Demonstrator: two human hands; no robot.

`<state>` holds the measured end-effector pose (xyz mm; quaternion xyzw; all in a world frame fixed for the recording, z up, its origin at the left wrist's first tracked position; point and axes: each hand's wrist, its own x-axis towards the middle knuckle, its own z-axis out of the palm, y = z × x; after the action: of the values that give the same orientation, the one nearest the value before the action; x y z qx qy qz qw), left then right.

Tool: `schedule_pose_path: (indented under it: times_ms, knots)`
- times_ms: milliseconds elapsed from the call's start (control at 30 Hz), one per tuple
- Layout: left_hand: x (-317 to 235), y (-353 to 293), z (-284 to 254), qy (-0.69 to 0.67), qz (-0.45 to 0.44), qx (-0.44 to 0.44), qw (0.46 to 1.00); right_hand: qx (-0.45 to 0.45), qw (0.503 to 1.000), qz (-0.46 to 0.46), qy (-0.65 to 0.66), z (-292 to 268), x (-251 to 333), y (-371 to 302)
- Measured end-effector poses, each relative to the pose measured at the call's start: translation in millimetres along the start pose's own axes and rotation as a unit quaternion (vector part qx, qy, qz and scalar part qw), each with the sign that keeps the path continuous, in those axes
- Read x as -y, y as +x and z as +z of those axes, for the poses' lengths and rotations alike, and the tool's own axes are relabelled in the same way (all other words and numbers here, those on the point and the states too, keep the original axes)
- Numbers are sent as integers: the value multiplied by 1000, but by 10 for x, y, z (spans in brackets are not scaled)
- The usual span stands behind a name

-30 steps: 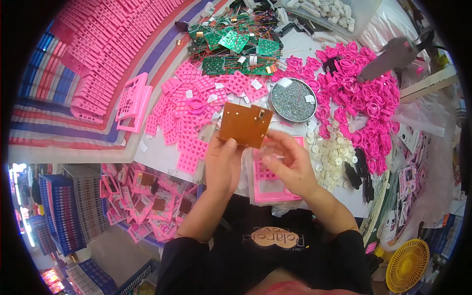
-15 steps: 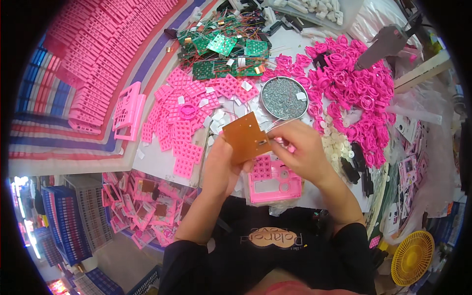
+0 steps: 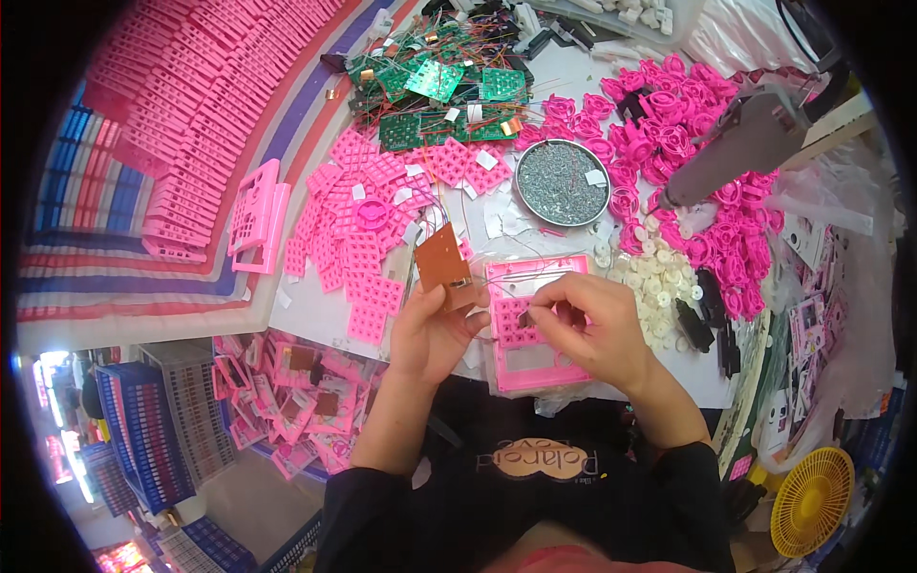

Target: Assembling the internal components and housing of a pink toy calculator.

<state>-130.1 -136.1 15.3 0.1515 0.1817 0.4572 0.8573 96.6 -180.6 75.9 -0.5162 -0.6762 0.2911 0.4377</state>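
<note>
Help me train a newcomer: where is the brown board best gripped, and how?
The brown board is probably best pinched at its lower edge, from the near side, thumb in front and fingers behind, as the left hand holds it. It is thin, flat and tilted, and this keeps the thumb off the small component near its right edge.

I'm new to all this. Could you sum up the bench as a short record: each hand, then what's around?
Left hand: holds a brown board
Right hand: over the pink case, fingertips together; anything held is unclear
Beyond hands: pink keypads, green circuit boards, round dish of small metal pieces
Rightward: pink ring-shaped parts, white discs, grey tool
</note>
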Motion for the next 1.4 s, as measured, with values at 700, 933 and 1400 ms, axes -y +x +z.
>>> schedule_pose_path:
  times_ms: [700, 933, 1400]
  knots:
    - [-84, -30, -14, 76, 24, -42, 996, 23, 963, 89, 252, 52, -198, 54]
    - [-101, -44, -50, 46, 26, 6, 999, 21, 980, 33, 196, 103, -211, 46]
    - [-91, -45, -38, 65, 30, -2, 997, 310, 818, 245, 418, 42, -421, 199]
